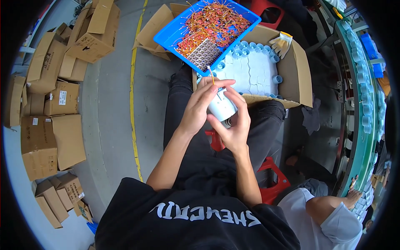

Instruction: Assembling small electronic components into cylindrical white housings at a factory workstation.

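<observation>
In front of my lap I hold a pale blue plastic cylinder (222, 109), shaped like a cup and tilted. My right hand (238, 128) grips it from the right and below, with the thumb underneath and the fingers at its upper edge. The fingers of my left hand (198, 106) are closed at its top left. From between them rises a short orange-yellow wire (212, 76) with a small white plug at its tip. Just beyond stands a blue tray (168, 38) heaped with red and orange wired parts (216, 21). A perforated metal-coloured block (204, 54) lies in its near corner.
Under the tray, an open carton (301, 68) holds several pale blue cups (277, 79) on a white layer; a work glove (282, 45) hangs at its corner. Cartons (39, 141) stack along the left. At right, another person (329, 218) sits by a green-edged line (354, 125) with cups.
</observation>
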A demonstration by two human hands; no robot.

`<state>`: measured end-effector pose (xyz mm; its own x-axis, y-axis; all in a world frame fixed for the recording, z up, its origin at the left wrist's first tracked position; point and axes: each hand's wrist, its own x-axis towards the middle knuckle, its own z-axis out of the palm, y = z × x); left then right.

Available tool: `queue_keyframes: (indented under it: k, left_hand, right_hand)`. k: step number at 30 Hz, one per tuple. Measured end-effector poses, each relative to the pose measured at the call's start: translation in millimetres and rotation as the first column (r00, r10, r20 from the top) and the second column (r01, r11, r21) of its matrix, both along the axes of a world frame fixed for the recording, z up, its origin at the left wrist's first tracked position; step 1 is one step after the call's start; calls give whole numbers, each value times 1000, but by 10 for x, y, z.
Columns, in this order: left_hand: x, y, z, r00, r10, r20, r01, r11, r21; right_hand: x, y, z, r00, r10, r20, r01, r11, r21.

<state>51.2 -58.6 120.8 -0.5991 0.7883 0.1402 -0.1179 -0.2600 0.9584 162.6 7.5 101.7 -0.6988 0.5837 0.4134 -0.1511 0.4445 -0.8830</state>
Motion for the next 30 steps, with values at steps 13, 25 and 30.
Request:
queue_keyframes:
  k: [13,25,30]
  left_hand:
    - [-167,-38,-34,856,171,-488,-282,945,-165]
    - [-33,67,-372,881,50,-471,-185,952,-245]
    - [64,347,-345,981,144,-130,-167,968,-186]
  right_hand:
    - [-98,59,-4,972,-213,97,202,974,106]
    - [-13,243,-213,930,-259,262,255,966,50]
    - [388,1025,-175,819,-541,191,520,840,153]
